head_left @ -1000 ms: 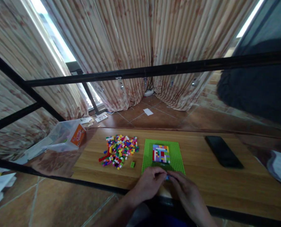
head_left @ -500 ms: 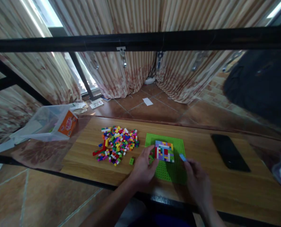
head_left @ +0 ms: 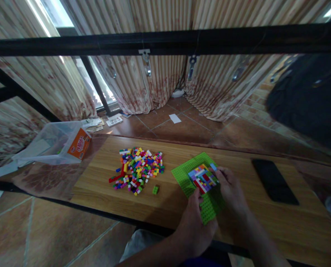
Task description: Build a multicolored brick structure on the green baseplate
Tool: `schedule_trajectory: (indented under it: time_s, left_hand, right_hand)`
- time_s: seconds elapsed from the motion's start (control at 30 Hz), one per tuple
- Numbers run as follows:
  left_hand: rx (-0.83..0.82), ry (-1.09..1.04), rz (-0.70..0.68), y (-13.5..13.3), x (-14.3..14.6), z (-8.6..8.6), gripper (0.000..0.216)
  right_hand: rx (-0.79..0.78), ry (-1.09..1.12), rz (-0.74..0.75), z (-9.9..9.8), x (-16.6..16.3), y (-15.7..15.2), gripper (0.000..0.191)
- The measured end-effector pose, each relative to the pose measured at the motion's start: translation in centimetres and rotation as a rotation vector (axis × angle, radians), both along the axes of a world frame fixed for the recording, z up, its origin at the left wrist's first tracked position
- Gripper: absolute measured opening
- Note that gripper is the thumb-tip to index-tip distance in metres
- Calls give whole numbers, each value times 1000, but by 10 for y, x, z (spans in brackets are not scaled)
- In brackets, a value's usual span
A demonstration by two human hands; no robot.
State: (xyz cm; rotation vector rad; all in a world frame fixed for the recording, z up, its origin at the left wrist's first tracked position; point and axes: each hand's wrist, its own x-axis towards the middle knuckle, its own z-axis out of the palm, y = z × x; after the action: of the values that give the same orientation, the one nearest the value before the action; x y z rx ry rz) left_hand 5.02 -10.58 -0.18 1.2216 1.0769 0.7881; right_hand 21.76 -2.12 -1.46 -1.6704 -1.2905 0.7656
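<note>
A green studded baseplate (head_left: 183, 171) lies turned at an angle on the wooden table. On it stands a low, square build of multicoloured bricks (head_left: 202, 178). My left hand (head_left: 195, 222) grips the plate's near side, the fingers up against the red edge of the build. Over the far right side of the build, my right hand (head_left: 232, 185) pinches a light blue brick (head_left: 213, 167) between thumb and fingers. Whether that brick touches the build I cannot tell. A lone green brick (head_left: 156, 189) rests left of the plate.
Loose coloured bricks (head_left: 141, 167) are heaped on the table's left half. A black phone-like slab (head_left: 274, 180) lies to the right. Beyond the table's left end stands a clear plastic bin (head_left: 56, 142) with an orange label. A black rail (head_left: 165, 42) crosses ahead.
The baseplate and build have turned counterclockwise. My left hand has moved from the left side to the near side, and my right hand has carried the light blue brick up beside the build.
</note>
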Motion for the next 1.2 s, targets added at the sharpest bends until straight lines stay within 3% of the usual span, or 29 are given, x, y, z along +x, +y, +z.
schedule_trajectory:
  time_s: [0.13,0.27,0.37,0.53,0.8,0.87,1.03,1.2]
  left_hand:
    - [11,-47,-65,-15,25,-5,94]
    - [16,-52,-125,-23,32,-7,95]
    - [5,-38,-106,-20,22,-9,82]
    - [48,-60,-43,-7,-7,-13,53]
    - [26,-46,-76,-9,-28,-8,36]
    - [55,-5,-21,-1,-38,-2,25]
    - [210,39,367,54,-66,5,19]
    - [258,127,297,107,-71,-2,24]
  right_hand:
    - [-25,61,81,3,1,20,44]
    - [-81,122,271,6,-25,27,44]
    - [-43,136,350,7,-43,25,39]
    - [-4,117,333,11,-41,24,36]
    - [38,-126,322,16,-34,17,30]
    - [42,-170,340,16,-36,16,27]
    - [13,-194,377,14,-45,18,24]
    - [-23,-181,353,11,-46,20,23]
